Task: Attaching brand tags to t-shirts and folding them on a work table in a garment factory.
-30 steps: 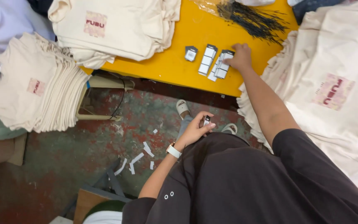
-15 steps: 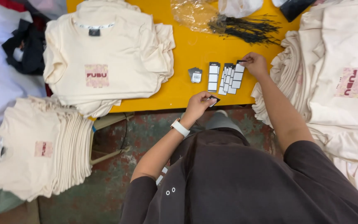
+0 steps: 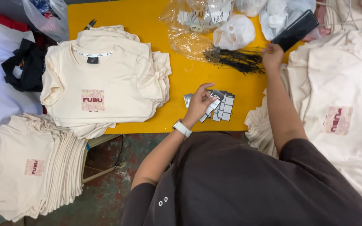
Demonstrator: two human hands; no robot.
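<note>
My left hand [image 3: 198, 104], a white watch on its wrist, hovers over the yellow table [image 3: 185, 71] and pinches a small black and white hang tag [image 3: 215, 99]. Under its fingers lies a fanned row of similar hang tags [image 3: 226, 109]. My right hand [image 3: 272, 55] reaches farther back, its fingers pinched on the right end of a bundle of thin black strings [image 3: 231, 60]; the hand is slightly blurred.
A pile of folded cream T-shirts [image 3: 105, 83] lies on the table's left part. Another stack [image 3: 30, 167] sits lower left, and more cream shirts [image 3: 340, 113] lie at the right. Clear plastic bags [image 3: 206, 21] and a flat black object [image 3: 295, 29] lie at the back.
My left hand rose from below the table edge to over the tags. My right hand left the tags and moved back to the black strings. The view shifted toward the table.
</note>
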